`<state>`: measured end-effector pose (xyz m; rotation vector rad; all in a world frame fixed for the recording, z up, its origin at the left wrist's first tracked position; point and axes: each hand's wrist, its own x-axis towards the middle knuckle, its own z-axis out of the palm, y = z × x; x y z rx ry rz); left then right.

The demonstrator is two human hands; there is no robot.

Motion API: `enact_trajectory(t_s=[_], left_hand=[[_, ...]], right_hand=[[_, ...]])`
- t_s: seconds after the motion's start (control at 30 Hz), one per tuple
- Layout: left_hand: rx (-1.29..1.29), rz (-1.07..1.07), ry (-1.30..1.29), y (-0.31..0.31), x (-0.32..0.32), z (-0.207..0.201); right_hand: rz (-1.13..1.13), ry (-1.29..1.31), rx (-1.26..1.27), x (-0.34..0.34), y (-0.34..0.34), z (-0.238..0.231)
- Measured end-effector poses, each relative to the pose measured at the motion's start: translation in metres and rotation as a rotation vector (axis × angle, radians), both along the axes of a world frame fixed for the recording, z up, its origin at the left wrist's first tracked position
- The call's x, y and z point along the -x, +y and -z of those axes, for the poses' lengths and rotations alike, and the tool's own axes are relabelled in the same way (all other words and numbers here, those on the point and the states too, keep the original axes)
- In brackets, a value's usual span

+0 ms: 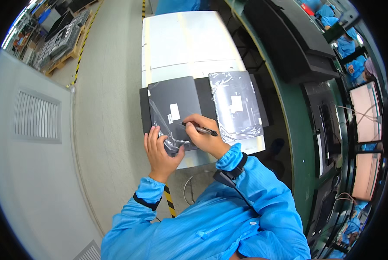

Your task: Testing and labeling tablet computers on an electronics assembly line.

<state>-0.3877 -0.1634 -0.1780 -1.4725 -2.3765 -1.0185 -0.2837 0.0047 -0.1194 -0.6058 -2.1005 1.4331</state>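
A dark laptop-like panel point(183, 97) lies flat in front of me, partly covered by clear plastic film and bearing two small white labels point(174, 112). My right hand point(204, 135) is closed around a dark pen point(204, 130), its tip near the panel's surface just below the labels. Resting on the panel's lower left corner, my left hand point(160, 152) has its fingers spread over the film and holds nothing. To the right lies a second, similar panel point(233, 89), wrapped in shiny clear film with a white label point(237, 104) at its middle.
Both panels lie on a black mat point(204, 89) across a white table point(189, 39) with yellowish tape strips. On the right runs a green bench point(291, 125) with black equipment and screens point(366, 112). A grey louvred cabinet point(37, 151) stands left; other people in blue work at upper right.
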Motion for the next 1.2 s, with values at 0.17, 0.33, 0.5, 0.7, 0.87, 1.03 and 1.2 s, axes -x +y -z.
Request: enact_trajectory(t_s=[0.17,0.33,0.5,0.7,0.87,1.03,1.2], left_hand=[[0.069,-0.126,0.188,-0.007,-0.014,-0.011],[0.041,0.353,0.284,0.028,-0.059,-0.026],[0.383,0.392,0.392,0.106,-0.080,-0.031],[0.338,0.416,0.502,0.140,-0.007,-0.037],[0.480,0.391,0.618,0.268,0.054,-0.017],[0.656,0.434,0.758,0.351,0.040,-0.006],[0.927,0.307,0.929,0.395,0.032,-0.023]], right_hand=[[0.073,-0.027,-0.221,-0.091,0.011,-0.062],[0.216,-0.020,-0.253,-0.229,-0.009,-0.109],[0.637,-0.188,-0.331,-0.356,-0.065,-0.119],[1.210,-0.794,-0.406,-0.451,-0.135,-0.089],[1.628,-0.817,-0.336,-0.482,-0.161,-0.073],[1.691,-0.666,-0.509,-0.475,-0.124,-0.039],[1.593,-0.564,-0.700,-0.473,-0.161,-0.051]])
